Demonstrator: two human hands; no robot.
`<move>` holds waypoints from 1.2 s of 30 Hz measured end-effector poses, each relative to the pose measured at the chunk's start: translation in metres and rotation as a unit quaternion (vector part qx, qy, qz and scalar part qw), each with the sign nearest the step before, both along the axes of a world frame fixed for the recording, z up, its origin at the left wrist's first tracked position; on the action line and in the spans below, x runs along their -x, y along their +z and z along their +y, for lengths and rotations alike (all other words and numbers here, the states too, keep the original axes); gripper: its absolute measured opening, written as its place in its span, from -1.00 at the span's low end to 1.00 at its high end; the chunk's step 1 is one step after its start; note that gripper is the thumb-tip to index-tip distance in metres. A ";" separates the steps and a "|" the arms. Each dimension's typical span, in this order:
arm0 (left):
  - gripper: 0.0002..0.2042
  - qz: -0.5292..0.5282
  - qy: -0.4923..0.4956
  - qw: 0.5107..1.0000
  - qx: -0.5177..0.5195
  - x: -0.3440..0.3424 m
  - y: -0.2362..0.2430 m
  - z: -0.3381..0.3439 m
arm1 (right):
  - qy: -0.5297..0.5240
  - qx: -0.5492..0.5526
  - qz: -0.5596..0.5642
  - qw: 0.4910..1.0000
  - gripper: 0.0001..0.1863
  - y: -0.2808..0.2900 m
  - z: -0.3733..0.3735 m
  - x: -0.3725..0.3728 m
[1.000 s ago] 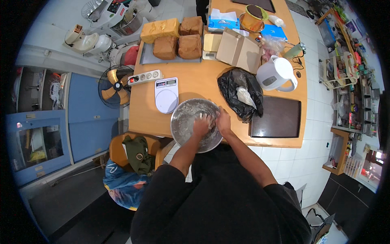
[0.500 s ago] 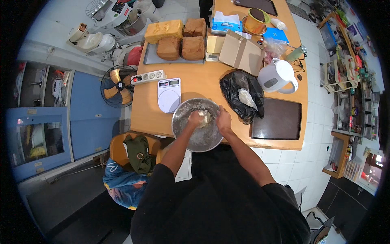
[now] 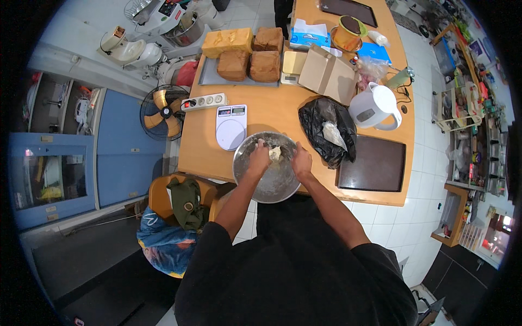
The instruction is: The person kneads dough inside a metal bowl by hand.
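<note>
Hands (image 3: 260,158) on dough (image 3: 275,154) in bowl (image 3: 272,187)

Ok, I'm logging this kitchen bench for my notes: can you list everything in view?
Mixing bowl: 1, metal, near table edge
Dough: 1, pale, in bowl
Scale: 1, white, left of bowl
Power strip: 1, white, table's left edge
Bread loaves: 4, brown, on tray
Bag: 1, black, right of bowl
Kettle: 1, white, right
Fan: 1, orange-bladed, beside table
Left hand: on dough
Right hand: in bowl
</note>
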State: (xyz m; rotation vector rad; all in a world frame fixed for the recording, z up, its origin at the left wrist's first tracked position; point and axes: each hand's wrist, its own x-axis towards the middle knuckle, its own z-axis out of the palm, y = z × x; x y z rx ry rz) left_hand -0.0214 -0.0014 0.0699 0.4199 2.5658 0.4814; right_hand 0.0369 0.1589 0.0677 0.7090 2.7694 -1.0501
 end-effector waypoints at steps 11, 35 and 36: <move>-0.47 0.123 0.014 0.992 0.023 -0.048 0.011 0.014 | 0.032 -0.005 -0.009 0.999 -0.80 -0.006 -0.001 0.002; -0.61 0.114 0.307 0.938 -0.115 -0.049 -0.030 0.007 | -0.044 0.024 0.031 0.998 -0.86 0.000 0.019 -0.016; -0.61 0.115 0.308 0.937 -0.116 -0.043 -0.037 0.014 | -0.053 0.035 0.063 0.996 -0.89 -0.003 0.019 -0.016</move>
